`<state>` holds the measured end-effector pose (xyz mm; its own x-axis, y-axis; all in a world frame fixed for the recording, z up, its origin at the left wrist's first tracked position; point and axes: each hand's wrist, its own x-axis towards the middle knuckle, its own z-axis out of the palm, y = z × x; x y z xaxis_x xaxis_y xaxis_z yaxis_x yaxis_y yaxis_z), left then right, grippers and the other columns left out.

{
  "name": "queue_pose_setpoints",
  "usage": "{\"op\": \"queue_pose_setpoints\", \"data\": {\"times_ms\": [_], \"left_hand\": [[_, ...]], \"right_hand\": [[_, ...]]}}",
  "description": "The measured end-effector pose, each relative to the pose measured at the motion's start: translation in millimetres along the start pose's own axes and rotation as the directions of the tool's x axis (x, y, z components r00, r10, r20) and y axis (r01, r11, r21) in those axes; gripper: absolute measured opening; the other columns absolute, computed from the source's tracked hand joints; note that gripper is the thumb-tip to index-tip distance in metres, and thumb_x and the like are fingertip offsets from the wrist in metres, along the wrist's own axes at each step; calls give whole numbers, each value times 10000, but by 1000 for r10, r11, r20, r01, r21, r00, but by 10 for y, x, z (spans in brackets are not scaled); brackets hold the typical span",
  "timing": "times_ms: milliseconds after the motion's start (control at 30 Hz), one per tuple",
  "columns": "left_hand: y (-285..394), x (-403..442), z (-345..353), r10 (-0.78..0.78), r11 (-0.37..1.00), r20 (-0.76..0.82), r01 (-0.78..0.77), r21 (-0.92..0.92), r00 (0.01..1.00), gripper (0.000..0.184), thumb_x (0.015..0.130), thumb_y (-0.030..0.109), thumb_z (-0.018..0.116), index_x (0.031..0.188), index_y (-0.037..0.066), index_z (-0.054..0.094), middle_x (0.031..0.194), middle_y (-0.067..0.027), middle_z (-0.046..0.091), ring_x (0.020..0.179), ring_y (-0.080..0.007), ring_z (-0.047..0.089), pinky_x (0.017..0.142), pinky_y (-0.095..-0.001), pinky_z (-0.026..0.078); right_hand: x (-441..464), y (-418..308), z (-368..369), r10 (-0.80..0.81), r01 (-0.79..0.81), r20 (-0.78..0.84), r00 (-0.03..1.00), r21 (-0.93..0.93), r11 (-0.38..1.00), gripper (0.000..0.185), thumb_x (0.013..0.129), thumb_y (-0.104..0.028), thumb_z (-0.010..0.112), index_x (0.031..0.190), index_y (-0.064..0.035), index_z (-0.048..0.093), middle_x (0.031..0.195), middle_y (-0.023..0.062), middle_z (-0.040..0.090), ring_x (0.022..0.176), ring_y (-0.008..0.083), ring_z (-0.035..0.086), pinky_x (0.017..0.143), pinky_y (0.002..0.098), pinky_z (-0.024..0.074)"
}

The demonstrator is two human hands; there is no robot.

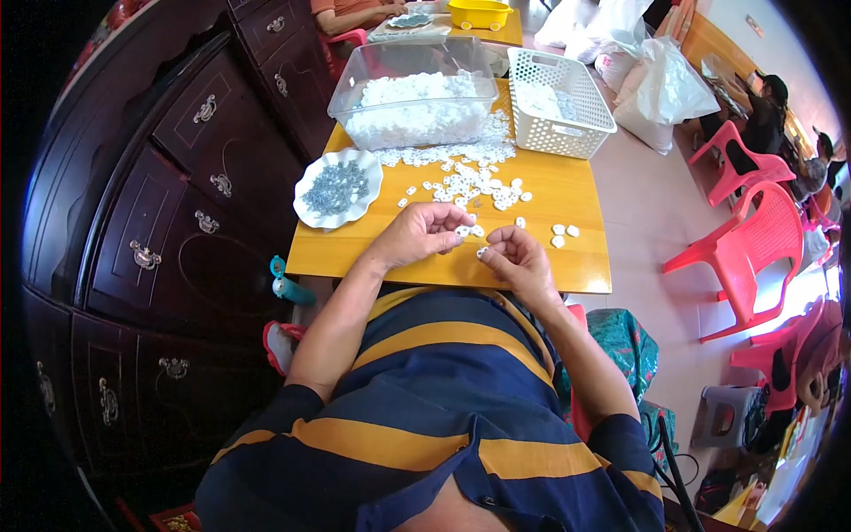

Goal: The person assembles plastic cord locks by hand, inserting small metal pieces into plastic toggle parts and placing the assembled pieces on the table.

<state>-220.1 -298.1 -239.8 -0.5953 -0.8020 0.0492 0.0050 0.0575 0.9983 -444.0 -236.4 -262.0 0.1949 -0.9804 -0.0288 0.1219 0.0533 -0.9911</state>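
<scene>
Over the near part of the yellow table, my left hand (424,232) is closed, thumb and fingers pinching a small white plastic piece (463,230) with dark spots or holes. Close to it on the right, my right hand (521,262) pinches another small white piece (481,253) at its fingertips. Whether anything thin links the two pieces is too small to make out. Just beyond my hands lies a loose pile of white pieces (470,183). A few more white pieces (558,241) lie right of my right hand. A scalloped white dish (306,211) holds small grey-blue bits (335,188).
A clear plastic bin (348,96) full of white pieces and a white perforated basket (567,133) stand at the table's far side. Dark wooden cabinets (133,204) flank the left. Red plastic chairs (753,239), white sacks (660,102) and other people are around.
</scene>
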Motion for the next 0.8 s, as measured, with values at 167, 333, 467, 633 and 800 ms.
{"op": "queue_pose_setpoints", "data": {"times_ms": [167,333,467,633,800], "left_hand": [[-47,16,45,15,1000,70,-16,3,997,270,886,-15,664,1155,10,666,949,15,663,862,-44,602,761,-208,508],[-73,28,88,48,998,62,-51,38,997,269,899,-2,660,1168,5,665,930,13,668,834,-44,603,752,-207,507],[-96,33,43,5,998,37,-7,57,999,246,940,44,639,1182,7,665,901,5,680,765,-40,597,716,-204,508],[-208,87,-9,16,1000,-37,-15,19,999,221,991,143,596,1149,7,670,904,-32,706,718,-65,620,677,-222,528],[-256,90,-24,-20,999,-164,13,-42,986,226,1004,187,581,1107,12,680,932,-58,726,740,-87,664,681,-234,545]], "right_hand": [[-7,14,-2,-22,22,11,1000,1,1000,211,941,-111,684,1100,-57,556,847,-42,614,705,14,543,597,172,444],[-4,21,-2,-7,7,25,1000,4,1000,208,939,-110,685,1095,-59,558,851,-42,616,714,15,549,607,172,449],[-9,29,-5,-2,2,-4,1000,-19,1000,190,940,-116,687,1074,-63,562,846,-44,620,713,11,548,610,171,450],[5,28,-21,12,-12,-27,1000,9,1000,208,927,-82,692,1081,-42,558,834,-23,611,671,29,532,591,181,449],[19,69,-32,3,-3,-12,1000,26,1000,205,927,-82,693,1075,-36,558,828,-22,605,665,29,527,581,178,442]]}}
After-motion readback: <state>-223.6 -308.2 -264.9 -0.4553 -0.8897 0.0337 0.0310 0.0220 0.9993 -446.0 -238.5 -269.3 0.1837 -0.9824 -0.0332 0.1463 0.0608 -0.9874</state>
